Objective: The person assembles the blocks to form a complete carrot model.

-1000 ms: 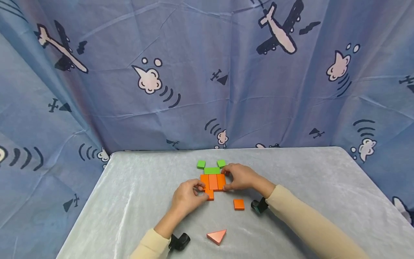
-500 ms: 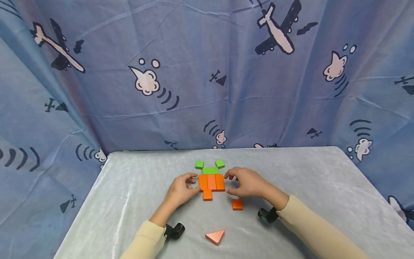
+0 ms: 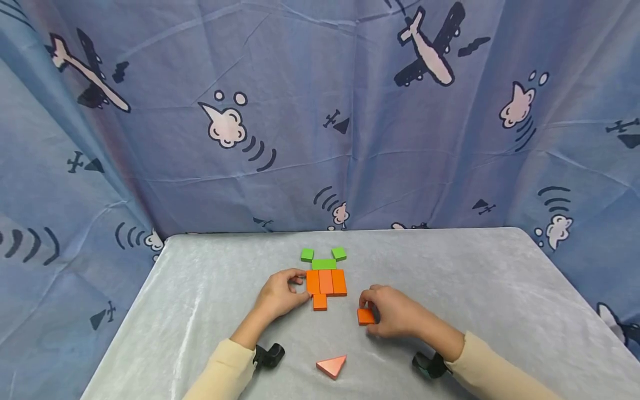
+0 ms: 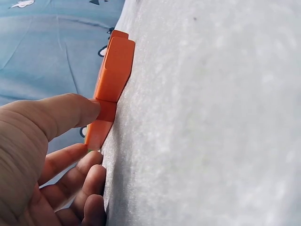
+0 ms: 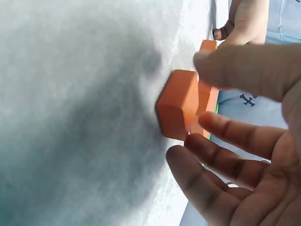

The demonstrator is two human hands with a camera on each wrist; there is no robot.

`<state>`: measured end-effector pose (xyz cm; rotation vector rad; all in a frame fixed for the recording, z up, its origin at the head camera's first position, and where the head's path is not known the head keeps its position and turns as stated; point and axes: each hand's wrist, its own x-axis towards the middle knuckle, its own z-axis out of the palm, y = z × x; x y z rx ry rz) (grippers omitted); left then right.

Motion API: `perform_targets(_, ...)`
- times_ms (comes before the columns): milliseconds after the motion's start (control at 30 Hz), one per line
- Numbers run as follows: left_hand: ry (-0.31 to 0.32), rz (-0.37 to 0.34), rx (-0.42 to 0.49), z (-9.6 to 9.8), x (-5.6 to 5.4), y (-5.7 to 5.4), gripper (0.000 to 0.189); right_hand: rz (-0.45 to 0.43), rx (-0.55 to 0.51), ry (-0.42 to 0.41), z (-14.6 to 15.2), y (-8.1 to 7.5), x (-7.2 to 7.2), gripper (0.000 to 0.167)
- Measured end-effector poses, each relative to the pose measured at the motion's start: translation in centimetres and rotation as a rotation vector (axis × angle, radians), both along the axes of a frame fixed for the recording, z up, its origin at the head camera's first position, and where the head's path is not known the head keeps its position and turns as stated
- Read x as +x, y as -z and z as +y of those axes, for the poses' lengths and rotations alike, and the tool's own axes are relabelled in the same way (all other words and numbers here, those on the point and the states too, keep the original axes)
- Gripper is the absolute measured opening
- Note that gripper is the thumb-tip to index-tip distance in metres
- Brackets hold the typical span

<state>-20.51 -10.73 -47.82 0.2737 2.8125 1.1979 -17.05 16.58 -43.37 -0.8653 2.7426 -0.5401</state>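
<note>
My left hand (image 3: 280, 294) stays at the left side of a row of orange blocks (image 3: 326, 282). Its thumb touches the near left corner of the row, and the index fingertip lies by the far left corner. My right hand (image 3: 395, 312) is over a loose orange square block (image 3: 365, 316). Thumb and fingers stand spread around that block, right at its edges, as the right wrist view shows too. Another orange square (image 3: 320, 302) lies against the row's near edge. Beyond the row sit a green rectangular block (image 3: 324, 264) and two small green blocks (image 3: 307, 254).
A pinkish-orange triangular block (image 3: 331, 366) lies nearer the person, between the forearms. All of it rests on a table with a pale grey cloth (image 3: 215, 316). Behind hangs a blue curtain (image 3: 295, 139) printed with airplanes. Black wrist cameras (image 3: 270, 355) sit on both wrists.
My right hand has left the row's right side and come toward the person to the loose orange square. My left hand has drawn back from the near square to the row's left edge.
</note>
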Motion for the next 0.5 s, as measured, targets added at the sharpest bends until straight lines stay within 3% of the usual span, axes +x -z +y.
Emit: perform_targets(500,-0.012,0.010,-0.016,0.07,0.19,0.03,0.047,0.022,-0.029,0.002,-0.44,0.50,-0.42,0.022)
